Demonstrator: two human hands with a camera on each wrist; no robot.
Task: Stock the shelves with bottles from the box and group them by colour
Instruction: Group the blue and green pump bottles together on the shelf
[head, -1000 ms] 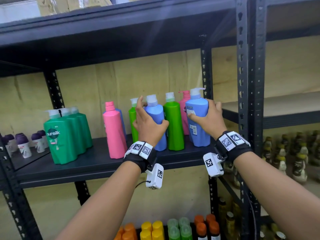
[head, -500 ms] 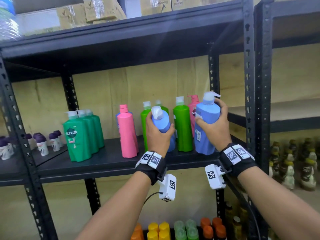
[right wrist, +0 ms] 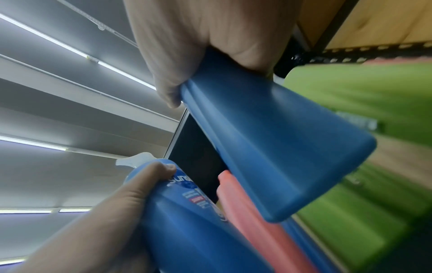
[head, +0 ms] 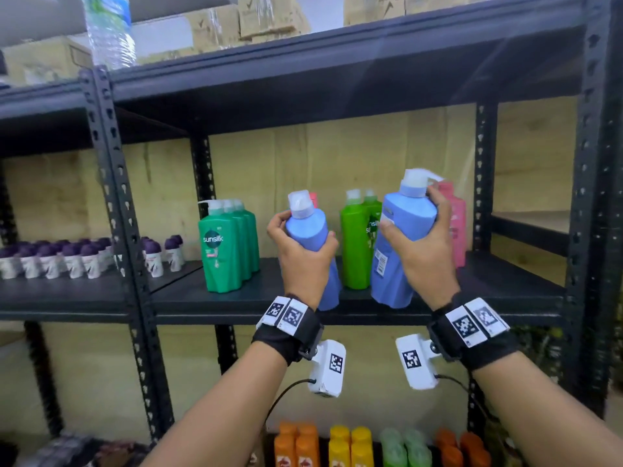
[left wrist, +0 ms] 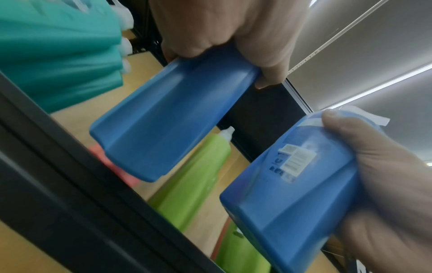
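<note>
Two blue bottles are lifted clear of the shelf [head: 505, 291], one gripped in each hand: left hand [head: 303, 257] holds its bottle [head: 308, 230], right hand [head: 424, 254] holds its bottle [head: 401, 230]. Both long axes tilt toward 1 o'clock; free shelf lies at 9 o'clock, nearer the left.

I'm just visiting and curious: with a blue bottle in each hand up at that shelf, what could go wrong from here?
Three risks, as I judge it:
1. The left hand and right hand each grip a tilted blue plastic pump bottle off the shelf; either could slip.
2. The two lime-green bottles stand close between them, easily knocked.
3. The pink bottle behind the right hand could tip.
</note>
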